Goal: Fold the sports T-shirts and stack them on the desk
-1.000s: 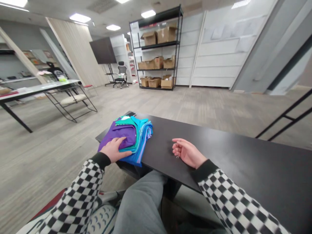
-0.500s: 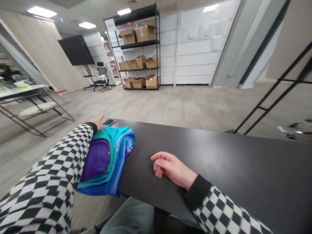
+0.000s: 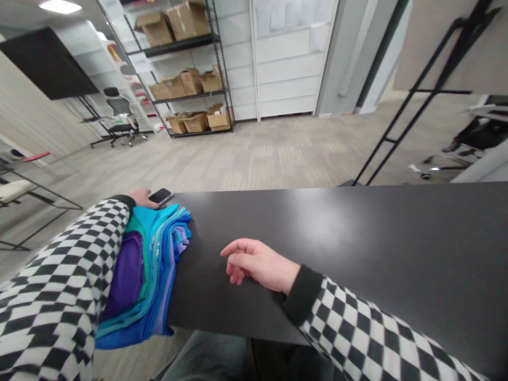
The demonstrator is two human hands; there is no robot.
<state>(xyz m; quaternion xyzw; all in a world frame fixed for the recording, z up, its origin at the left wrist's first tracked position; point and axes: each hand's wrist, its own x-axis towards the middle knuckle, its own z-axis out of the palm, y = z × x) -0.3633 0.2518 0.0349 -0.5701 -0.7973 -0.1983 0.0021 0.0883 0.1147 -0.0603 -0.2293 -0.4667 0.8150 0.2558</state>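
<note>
"So, where is the phone [image 3: 162, 196] to be found?"

"At the far left corner of the black table [image 3: 317, 254], just beyond the folded cloth stack [image 3: 153, 251]. It is laid flat, with its dark face turned up."

"And which hand is nearer?"

"The left hand [image 3: 138, 198], clearly. The phone is met by its fingers along the near left edge, so from that grip the phone lies immediately to the right."

"How is its long axis set?"

"A slant seems to be shown, from near left to far right, though part of the edge is covered by the fingers, so this cannot be fully judged."

"Is the phone held, then?"

"That cannot be told. Contact is seen at the fingertips, but whether they are closed around it is not shown."

"And the right hand [image 3: 254, 260]?"

"Nothing is held there. Its fingers are loosely curled, with the index finger pointed left, over the table, well apart from the phone. The cloth stack is left between, its left side covered by the checkered left sleeve [image 3: 71, 264]."
</note>
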